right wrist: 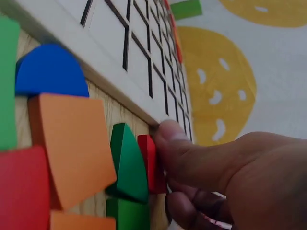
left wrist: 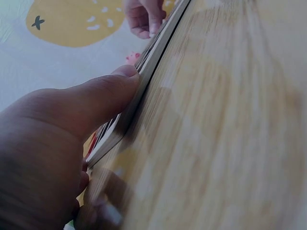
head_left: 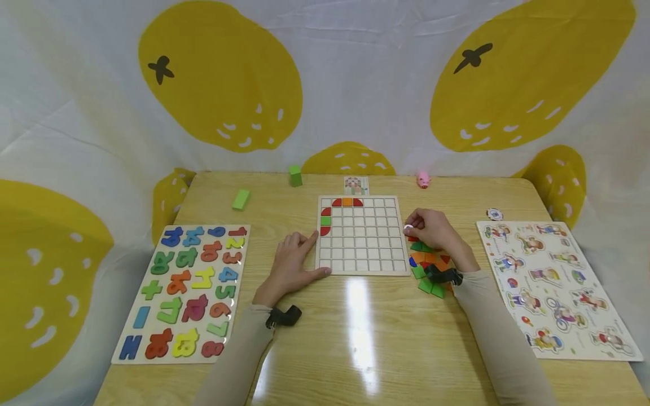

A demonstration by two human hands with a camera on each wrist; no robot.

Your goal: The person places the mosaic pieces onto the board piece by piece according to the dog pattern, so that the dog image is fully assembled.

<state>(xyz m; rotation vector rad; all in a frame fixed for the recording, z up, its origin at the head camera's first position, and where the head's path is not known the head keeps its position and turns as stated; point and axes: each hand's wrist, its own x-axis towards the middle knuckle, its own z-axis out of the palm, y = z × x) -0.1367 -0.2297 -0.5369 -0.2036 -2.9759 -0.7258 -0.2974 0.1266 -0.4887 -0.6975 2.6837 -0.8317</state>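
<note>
Left grip point(head_left: 290, 264) against wooden grid point(head_left: 361, 243)

Wood-grain table point(head_left: 315, 361) — glossy, fruit-print white cloth point(head_left: 360, 73)

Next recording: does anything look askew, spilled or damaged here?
Nothing stands out as spilled or damaged. The loose colored pieces lie jumbled beside the grid board, at odd angles, but that seems an ordinary working supply.
</note>
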